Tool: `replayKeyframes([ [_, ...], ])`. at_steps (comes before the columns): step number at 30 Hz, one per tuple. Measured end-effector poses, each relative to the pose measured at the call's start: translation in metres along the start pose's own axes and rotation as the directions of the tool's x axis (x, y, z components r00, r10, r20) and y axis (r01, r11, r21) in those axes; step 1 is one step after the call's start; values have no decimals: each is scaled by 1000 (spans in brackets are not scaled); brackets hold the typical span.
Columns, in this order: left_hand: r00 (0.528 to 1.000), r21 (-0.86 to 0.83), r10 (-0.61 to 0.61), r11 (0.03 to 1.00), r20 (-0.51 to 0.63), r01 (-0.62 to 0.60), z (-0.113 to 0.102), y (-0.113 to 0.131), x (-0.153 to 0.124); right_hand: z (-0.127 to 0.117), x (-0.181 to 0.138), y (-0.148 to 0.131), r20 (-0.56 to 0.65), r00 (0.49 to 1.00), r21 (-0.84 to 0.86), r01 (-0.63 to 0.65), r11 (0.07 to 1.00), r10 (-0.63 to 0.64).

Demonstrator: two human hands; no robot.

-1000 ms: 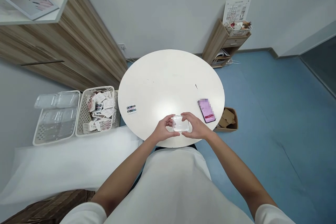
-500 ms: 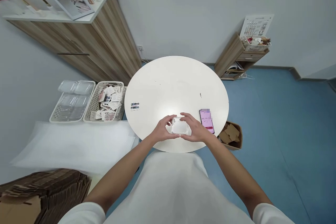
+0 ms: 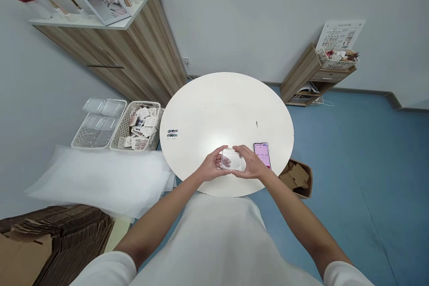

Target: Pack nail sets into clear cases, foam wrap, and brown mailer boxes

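Two hands, left hand and right hand, clasp a clear plastic case in their fingers at the tabletop's 6 o'clock edge. A phone lies at the case's 3 o'clock. Step in hand: a two-sided hold. Further handling calls for even pressure from both sides.

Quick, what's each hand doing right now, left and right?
Left hand: closed on the left edge of the clear plastic box.
Right hand: closed on the right edge of the same box.

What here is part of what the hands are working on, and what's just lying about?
In hand: clear plastic case, held between left hand and right hand.
Lying about: phone, small dotted card, basket of cards, basket of clear trays, cardboard box.
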State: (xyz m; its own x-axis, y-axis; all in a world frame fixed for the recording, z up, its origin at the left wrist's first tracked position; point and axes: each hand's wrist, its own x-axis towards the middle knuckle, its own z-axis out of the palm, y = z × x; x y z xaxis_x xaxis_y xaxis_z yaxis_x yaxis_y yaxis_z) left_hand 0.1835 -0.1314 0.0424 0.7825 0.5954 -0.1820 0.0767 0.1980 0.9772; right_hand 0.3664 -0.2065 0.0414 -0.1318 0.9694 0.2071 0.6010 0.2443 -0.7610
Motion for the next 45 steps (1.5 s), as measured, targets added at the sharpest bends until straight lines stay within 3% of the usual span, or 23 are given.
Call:
replayKeyframes([
  [5,1000,-120,-20,993,13,21,7,2,-1,4,-4,4,-48,999,52,12,999,-9],
  [20,1000,-217,-22,976,6,22,8,-8,-8,22,-5,5,-55,998,155,-13,988,22],
  [45,999,-195,18,981,36,-10,5,-14,-10,27,-6,8,-65,998,132,-10,991,18],
])
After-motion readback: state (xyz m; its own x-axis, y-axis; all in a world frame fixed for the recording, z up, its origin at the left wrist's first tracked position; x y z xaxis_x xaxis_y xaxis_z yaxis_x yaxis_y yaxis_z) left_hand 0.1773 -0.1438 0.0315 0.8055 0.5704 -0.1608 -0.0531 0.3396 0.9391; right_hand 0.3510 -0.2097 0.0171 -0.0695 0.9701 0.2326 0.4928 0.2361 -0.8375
